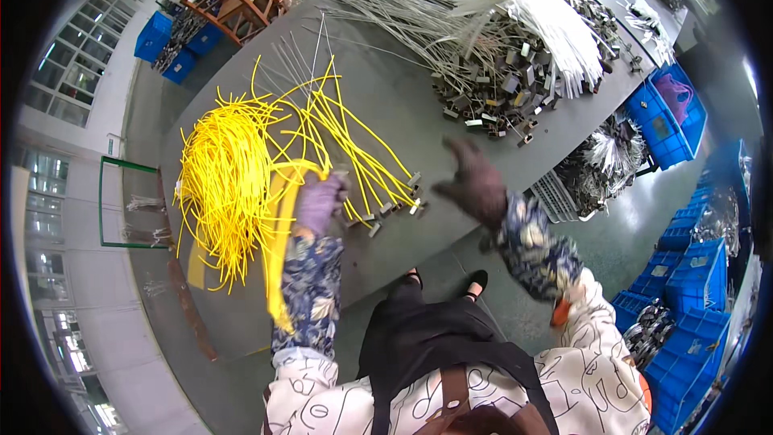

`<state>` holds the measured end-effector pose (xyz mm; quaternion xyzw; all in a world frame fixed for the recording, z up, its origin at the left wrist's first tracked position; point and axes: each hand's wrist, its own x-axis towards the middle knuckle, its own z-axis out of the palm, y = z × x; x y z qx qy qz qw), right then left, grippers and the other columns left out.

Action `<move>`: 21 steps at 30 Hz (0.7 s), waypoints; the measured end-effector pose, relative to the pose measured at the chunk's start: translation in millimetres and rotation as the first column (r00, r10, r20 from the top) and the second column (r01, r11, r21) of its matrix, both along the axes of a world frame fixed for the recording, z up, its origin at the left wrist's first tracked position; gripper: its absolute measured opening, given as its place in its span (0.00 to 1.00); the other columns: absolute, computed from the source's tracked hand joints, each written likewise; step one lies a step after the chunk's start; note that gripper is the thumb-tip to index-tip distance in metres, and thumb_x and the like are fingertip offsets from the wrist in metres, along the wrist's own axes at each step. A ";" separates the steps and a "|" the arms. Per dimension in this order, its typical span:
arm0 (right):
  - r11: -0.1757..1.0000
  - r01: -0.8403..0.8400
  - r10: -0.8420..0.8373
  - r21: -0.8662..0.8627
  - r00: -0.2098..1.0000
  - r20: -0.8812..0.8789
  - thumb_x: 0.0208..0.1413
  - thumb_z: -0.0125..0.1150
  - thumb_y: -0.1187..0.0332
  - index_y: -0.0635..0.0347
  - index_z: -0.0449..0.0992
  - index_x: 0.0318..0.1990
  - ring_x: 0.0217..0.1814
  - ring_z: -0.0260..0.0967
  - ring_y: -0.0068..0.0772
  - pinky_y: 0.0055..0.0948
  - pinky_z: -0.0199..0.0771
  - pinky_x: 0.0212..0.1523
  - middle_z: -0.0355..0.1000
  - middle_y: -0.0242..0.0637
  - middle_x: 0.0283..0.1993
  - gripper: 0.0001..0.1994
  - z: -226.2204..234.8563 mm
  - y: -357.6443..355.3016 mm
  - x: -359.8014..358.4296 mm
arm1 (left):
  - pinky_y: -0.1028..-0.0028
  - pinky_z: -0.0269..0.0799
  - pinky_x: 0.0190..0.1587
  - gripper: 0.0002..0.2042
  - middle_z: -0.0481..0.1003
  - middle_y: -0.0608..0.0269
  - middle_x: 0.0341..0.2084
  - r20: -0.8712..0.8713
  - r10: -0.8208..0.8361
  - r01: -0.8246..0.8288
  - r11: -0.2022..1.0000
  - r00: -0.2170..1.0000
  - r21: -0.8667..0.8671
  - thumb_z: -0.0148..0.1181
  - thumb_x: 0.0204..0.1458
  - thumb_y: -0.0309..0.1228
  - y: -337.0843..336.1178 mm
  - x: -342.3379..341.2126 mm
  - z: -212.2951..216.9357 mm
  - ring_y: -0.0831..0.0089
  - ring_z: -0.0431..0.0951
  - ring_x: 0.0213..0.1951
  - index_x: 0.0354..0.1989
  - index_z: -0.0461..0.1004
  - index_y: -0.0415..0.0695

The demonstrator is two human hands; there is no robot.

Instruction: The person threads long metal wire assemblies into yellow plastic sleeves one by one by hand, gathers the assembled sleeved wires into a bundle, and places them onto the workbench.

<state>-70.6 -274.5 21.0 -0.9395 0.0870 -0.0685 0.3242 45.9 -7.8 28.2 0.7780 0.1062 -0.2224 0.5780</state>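
Left hand [318, 203], gloved, closed around bundle of yellow wires [233, 185] at centre-left of frame, wires fanned over grey table [403, 113]. Right hand [475, 181], dark glove, open, fingers spread, hovering above table right of centre, holding nothing. Pile of grey wires [483, 32] upper right.

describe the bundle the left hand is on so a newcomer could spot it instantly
Start at the long grey worktable. On its near left part, under the gloved left hand, lies a loose heap of yellow sleeved wires with small metal ends. Only it is bright yellow; the wire pile farther back is grey-white.
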 end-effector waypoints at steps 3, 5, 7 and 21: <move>0.987 -0.020 0.049 -0.158 0.982 0.180 0.42 0.66 0.65 0.55 0.56 0.61 0.48 0.70 0.50 0.40 0.70 0.50 0.66 0.54 0.51 0.37 13.7 -8.6 81.0 | 0.79 0.46 0.10 0.11 0.59 0.73 0.10 -0.422 -0.160 -0.146 0.782 0.892 -0.606 0.55 0.53 0.42 100.3 28.7 -17.5 0.82 0.55 0.08 0.28 0.67 0.48; 0.976 -0.092 0.046 -0.200 0.974 -0.221 0.42 0.64 0.66 0.57 0.61 0.57 0.46 0.70 0.51 0.40 0.71 0.49 0.69 0.52 0.46 0.31 -3.3 -41.4 106.4 | 0.80 0.47 0.10 0.11 0.60 0.72 0.11 -0.242 -0.050 -0.089 0.842 0.969 -0.532 0.56 0.53 0.43 54.3 12.3 36.9 0.82 0.56 0.09 0.28 0.68 0.49; 0.965 -0.084 0.061 -0.247 0.993 -0.100 0.42 0.63 0.67 0.59 0.65 0.53 0.44 0.71 0.48 0.39 0.71 0.47 0.70 0.50 0.42 0.27 -32.7 -67.0 108.9 | 0.81 0.48 0.10 0.12 0.62 0.72 0.13 -0.030 0.054 -0.062 0.897 0.998 -0.438 0.56 0.53 0.44 26.1 -1.3 56.6 0.82 0.57 0.09 0.29 0.68 0.50; 0.105 0.241 -0.161 0.965 0.962 -0.222 0.52 0.61 0.67 0.60 0.70 0.32 0.18 0.56 0.17 0.20 0.56 0.18 0.63 0.28 0.20 0.08 -8.2 -7.2 -105.5 | 0.71 0.74 0.32 0.11 0.74 0.55 0.35 -0.186 -0.161 -0.016 0.711 0.969 -0.703 0.51 0.57 0.37 -140.6 -123.0 -30.7 0.65 0.77 0.36 0.39 0.67 0.40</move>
